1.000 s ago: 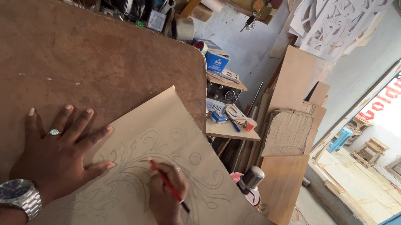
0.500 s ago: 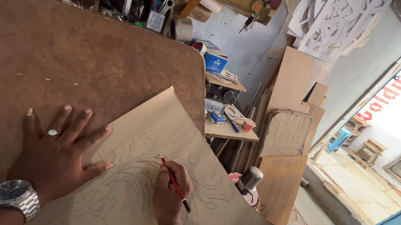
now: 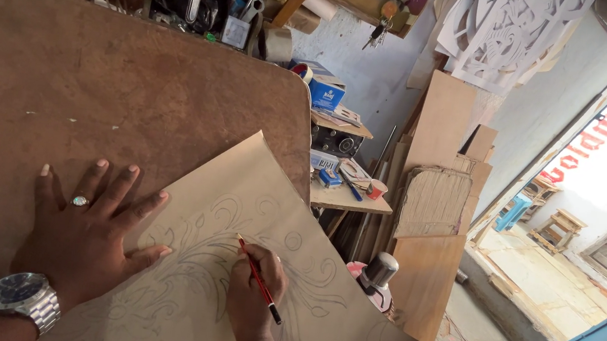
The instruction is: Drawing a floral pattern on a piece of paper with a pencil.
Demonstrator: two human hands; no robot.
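- Head view, grip: right hand [image 3: 253,294] is closed around a red pencil [image 3: 258,280], fingers wrapped tight about the shaft. The tip points up and away from the palm and touches the tan pattern sheet [image 3: 255,195]; the dark back end sticks out below the knuckles toward the wrist.
- Head view, the other hand: left hand [image 3: 87,233] lies flat and wide open, holding nothing. Its palm and most fingers rest on the brown board [image 3: 100,79] to the left of the pencil grip; only the thumb and the nearest fingertips reach onto the sheet's edge. A ring and a wristwatch [image 3: 22,298] show on it.
- Head view, the sheet: it lies on the sloping board with scrolling leaf lines drawn across it, one corner pointing up beyond the pencil tip, and its right part hanging past the board's edge, unsupported.
- Risk, as I judge it: with so little of the steadying hand on the sheet, pencil drag could slide or turn it, breaking a curve.
- Risk: pressing hard near the overhang to the right of the grip could crease or puncture the sheet, or snap the lead.
- Risk: the heel of the drawing hand rests on finished lines beneath the grip and could smear them.
- Risk: a spray can [image 3: 377,276] stands below the overhang; a slipping sheet might knock it.
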